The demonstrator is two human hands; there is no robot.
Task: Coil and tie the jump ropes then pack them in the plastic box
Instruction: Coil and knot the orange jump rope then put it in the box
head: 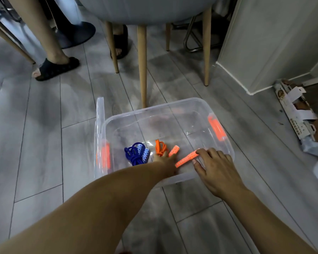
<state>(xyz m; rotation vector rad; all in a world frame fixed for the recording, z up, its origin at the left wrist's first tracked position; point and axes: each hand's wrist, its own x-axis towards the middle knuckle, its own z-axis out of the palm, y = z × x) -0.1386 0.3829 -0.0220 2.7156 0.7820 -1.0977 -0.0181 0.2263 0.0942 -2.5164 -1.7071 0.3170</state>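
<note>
A clear plastic box with orange latches sits on the floor. Inside at the near left lies a coiled blue jump rope with blue-patterned handles. Beside it is an orange jump rope, coiled, with two orange patterned handles. My left hand reaches into the box and holds the orange coil near one handle. My right hand pinches the other orange handle over the box's near wall.
The clear lid leans against the box's left side. A chair with wooden legs stands just behind the box. Another person's sandalled feet are at the back left. Torn cardboard packaging lies to the right by the wall.
</note>
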